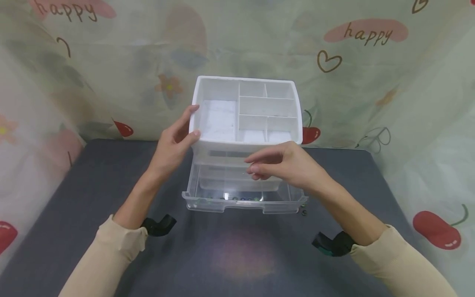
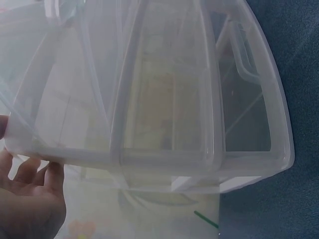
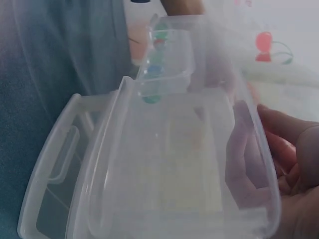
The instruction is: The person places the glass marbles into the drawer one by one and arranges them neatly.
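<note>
A white organizer box with a compartment tray on top (image 1: 219,142) stands on the dark table. Its clear drawer (image 1: 243,206) is pulled out at the front, with several small round coloured pieces (image 1: 243,199) along the inside of its front wall. At the box's left edge my left hand (image 1: 174,138) grips the top, thumb in front and fingers behind. My right hand (image 1: 287,165) hovers above the open drawer, its fingers loosely bent; nothing shows between them. In the right wrist view that hand (image 3: 294,164) appears beside clear plastic walls (image 3: 164,149).
Small dark round pieces (image 1: 304,213) lie on the table just right of the drawer. A patterned curtain (image 1: 237,37) hangs behind and at both sides. The table (image 1: 237,264) extends in front of the box. Black wrist cameras (image 1: 159,226) are strapped to both wrists.
</note>
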`<act>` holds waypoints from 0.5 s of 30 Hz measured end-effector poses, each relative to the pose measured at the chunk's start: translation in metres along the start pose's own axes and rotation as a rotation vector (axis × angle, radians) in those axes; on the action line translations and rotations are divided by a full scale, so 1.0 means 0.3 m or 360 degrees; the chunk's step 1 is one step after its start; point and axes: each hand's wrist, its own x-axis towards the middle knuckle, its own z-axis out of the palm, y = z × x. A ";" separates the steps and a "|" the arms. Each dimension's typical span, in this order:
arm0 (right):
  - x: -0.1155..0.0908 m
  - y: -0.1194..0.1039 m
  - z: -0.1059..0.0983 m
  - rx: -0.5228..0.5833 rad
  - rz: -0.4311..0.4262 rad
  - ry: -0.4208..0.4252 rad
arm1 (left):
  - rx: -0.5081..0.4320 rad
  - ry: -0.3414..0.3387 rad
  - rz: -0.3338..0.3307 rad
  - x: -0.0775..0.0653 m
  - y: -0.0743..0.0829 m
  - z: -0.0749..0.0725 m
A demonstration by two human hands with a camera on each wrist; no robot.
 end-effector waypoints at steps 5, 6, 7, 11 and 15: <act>-0.040 0.010 -0.025 -0.0022 -0.0018 0.0067 | 0.0030 0.0008 -0.0011 -0.002 0.000 0.001; -0.047 0.012 -0.031 -0.0014 -0.0031 0.0079 | 0.0037 0.0009 -0.0013 -0.003 0.000 0.000; -0.054 0.015 -0.038 -0.0009 -0.0046 0.0090 | 0.0038 0.0010 -0.0013 -0.003 -0.001 0.000; -0.076 0.029 -0.067 0.0038 -0.0151 0.0138 | 0.0036 0.0018 -0.0014 -0.002 -0.002 0.002; -0.103 0.046 -0.097 0.0055 -0.0195 0.0207 | 0.0026 0.0025 -0.0016 -0.002 -0.001 0.005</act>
